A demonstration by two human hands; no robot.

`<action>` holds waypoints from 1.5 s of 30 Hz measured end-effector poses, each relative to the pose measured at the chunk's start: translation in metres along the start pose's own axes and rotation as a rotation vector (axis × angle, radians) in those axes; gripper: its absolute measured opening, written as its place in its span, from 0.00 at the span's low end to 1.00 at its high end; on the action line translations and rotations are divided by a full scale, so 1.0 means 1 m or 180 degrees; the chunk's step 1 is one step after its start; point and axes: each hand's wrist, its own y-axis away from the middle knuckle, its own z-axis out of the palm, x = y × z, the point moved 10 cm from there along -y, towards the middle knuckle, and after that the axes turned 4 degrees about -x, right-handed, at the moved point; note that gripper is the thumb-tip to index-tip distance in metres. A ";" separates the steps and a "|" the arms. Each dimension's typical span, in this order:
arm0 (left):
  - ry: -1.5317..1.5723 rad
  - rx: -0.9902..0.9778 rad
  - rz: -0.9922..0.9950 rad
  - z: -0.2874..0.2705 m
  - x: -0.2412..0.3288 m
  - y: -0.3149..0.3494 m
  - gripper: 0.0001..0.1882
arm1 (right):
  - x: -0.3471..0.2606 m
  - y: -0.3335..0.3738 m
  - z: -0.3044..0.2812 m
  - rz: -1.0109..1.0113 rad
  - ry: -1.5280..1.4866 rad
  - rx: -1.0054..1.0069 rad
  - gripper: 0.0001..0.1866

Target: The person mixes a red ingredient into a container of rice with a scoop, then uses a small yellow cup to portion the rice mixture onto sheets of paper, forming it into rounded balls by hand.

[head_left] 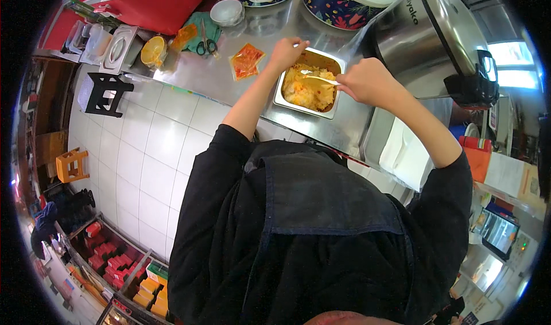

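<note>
- Right grip (367, 84): closed around the pale spoon's (325, 80) handle, by its end. I figured that let the fingers clear the food.
- Spoon's other end sat in the yellow food (310, 98), heaped inside the metal pan (303, 110); deep walls probably kept it contained.
- Left grip (284, 54): partly curled at the pan's far-left corner, likely to steady it. I couldn't tell if it pinched the rim or just rested there.
- Pan stood on the steel bench (215, 84), right ahead of the body, presumably so both arms reached it.
- Orange-red packet (248, 61) lay flat left of the pan, apart from it.
- Scissors (204, 38) lay farther left on a green cloth (210, 28), seemingly parked out of the way.
</note>
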 end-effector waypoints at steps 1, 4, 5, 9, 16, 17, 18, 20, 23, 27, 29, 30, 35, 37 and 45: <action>-0.0003 0.0014 -0.0001 -0.001 0.002 0.001 0.22 | -0.005 -0.001 0.004 -0.0037 -0.0042 -0.0095 0.11; -0.0029 0.0010 -0.0001 -0.002 0.004 0.003 0.22 | -0.024 -0.015 0.032 -0.0121 -0.0260 -0.0354 0.09; -0.0009 0.0031 0.0052 -0.002 0.007 0.003 0.21 | -0.028 -0.023 0.050 -0.0029 -0.0270 -0.0354 0.08; 0.0030 0.0020 0.0205 -0.002 0.007 -0.001 0.20 | -0.012 -0.053 0.077 0.0346 -0.0275 -0.0330 0.07; -0.0064 0.0091 0.0256 -0.007 0.010 -0.004 0.18 | 0.026 -0.063 0.069 0.0843 -0.0253 -0.0581 0.08; -0.0002 0.0052 0.0234 -0.006 0.011 -0.003 0.18 | 0.029 -0.061 0.064 0.0903 -0.0262 -0.0657 0.08; 0.0064 0.0032 0.0205 -0.005 0.007 -0.003 0.18 | 0.028 -0.058 0.049 0.0864 -0.0177 -0.0677 0.08; 0.0105 0.0114 0.0137 -0.010 0.001 -0.001 0.18 | 0.023 -0.049 0.016 0.0749 -0.0026 -0.0731 0.08; 0.0034 0.0208 0.0120 -0.011 0.001 0.004 0.18 | 0.028 -0.045 -0.004 0.0801 -0.0063 -0.0528 0.08; -0.0062 0.0106 0.0189 -0.005 0.012 0.000 0.20 | 0.020 -0.072 0.052 0.0679 0.0018 -0.0338 0.06; -0.0067 0.0181 0.0135 -0.008 0.009 -0.003 0.20 | 0.006 -0.074 0.052 0.0482 0.0075 -0.0078 0.05; -0.0055 0.0186 0.0076 -0.005 0.008 -0.002 0.20 | -0.005 -0.070 0.050 0.0401 0.0073 0.0037 0.05; 0.0002 0.0281 -0.0002 -0.012 -0.001 0.010 0.21 | -0.044 -0.032 0.043 0.0035 -0.0043 0.0095 0.05; -0.0030 0.0176 -0.0037 -0.010 0.007 0.006 0.21 | -0.045 -0.028 0.056 0.0103 -0.0066 0.0125 0.05; 0.0057 0.0391 -0.0152 -0.013 -0.004 0.008 0.19 | -0.003 -0.043 -0.018 0.0027 0.0549 0.0104 0.04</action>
